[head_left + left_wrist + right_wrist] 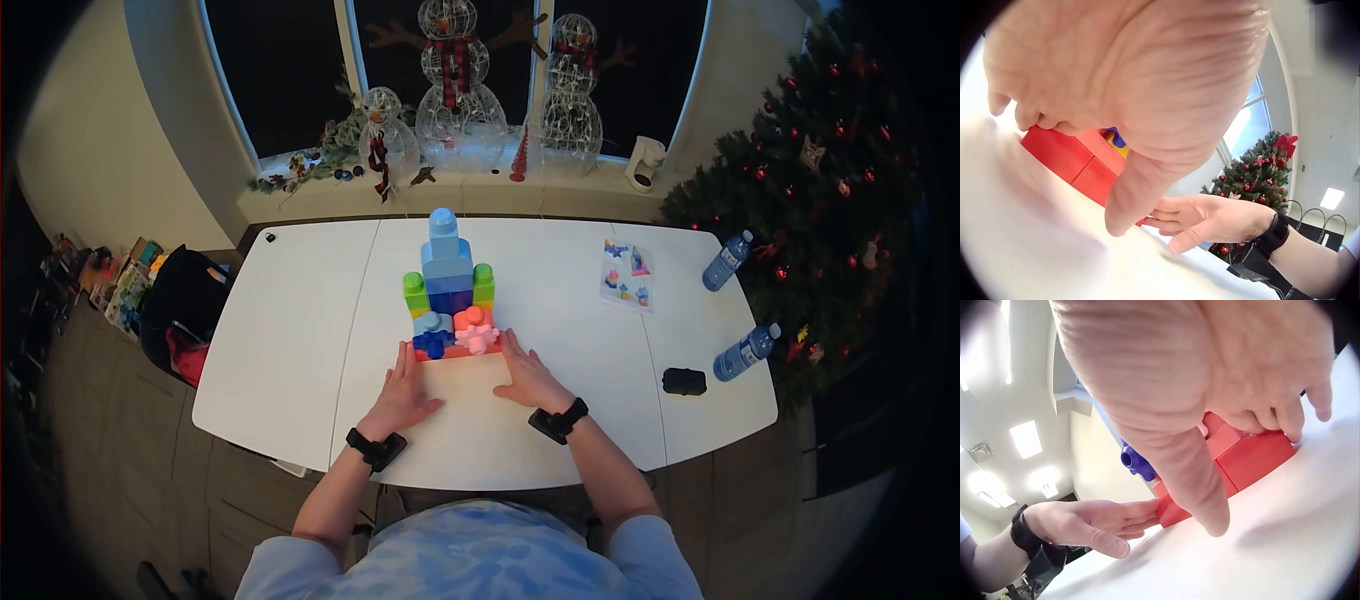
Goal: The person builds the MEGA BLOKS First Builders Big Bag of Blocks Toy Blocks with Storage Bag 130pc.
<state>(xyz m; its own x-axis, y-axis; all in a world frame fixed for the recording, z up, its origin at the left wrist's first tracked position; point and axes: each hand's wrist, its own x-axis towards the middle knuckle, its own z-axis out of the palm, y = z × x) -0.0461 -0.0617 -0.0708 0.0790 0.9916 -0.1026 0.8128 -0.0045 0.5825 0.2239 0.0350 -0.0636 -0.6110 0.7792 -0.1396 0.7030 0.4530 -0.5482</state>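
A block tower stands on the table, with light blue blocks at the top, green blocks at both sides, and a dark blue piece and a pink piece low in front. Its base is red blocks, also close in the left wrist view and right wrist view. My left hand touches the base's left end with extended fingers. At the right end, the fingers of my right hand touch it likewise. Both thumbs point inward, apart from the blocks.
A picture sheet lies right of the tower on the white table. Two water bottles and a black case are near the right edge. A small black object sits at the far left corner. A decorated tree stands beyond the table.
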